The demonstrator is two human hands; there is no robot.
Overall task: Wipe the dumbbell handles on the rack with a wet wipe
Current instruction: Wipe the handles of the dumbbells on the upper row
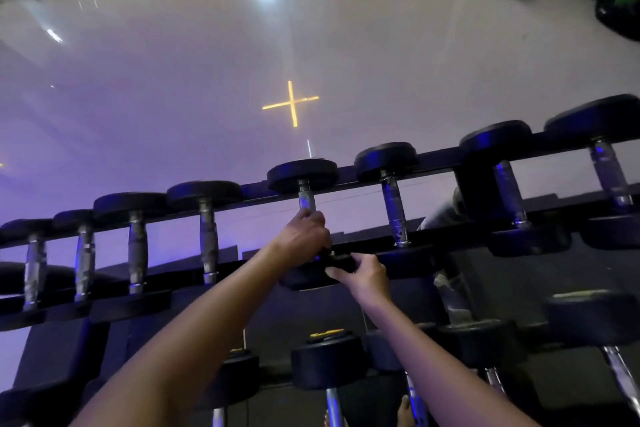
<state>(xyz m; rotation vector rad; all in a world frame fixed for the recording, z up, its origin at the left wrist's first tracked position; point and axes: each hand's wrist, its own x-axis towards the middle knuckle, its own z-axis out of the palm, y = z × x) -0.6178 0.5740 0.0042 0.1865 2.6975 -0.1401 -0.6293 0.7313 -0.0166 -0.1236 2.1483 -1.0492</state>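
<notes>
Left hand (306, 236) wrapped round the lower handle (306, 199) of the middle dumbbell on the rack (436, 158) top tier, right hand (365, 276) just beside it, fingers curled onto that dumbbell's near head (304, 281)

Row of dumbbells (207, 236) laid side by side across rack (437, 157) top rails. Middle dumbbell (306, 197) gripped at handle by left hand (306, 236), near end held by right hand (363, 276). Lower dumbbells (329, 364) set beneath, nearer. Floor (173, 80) behind rack.
</notes>
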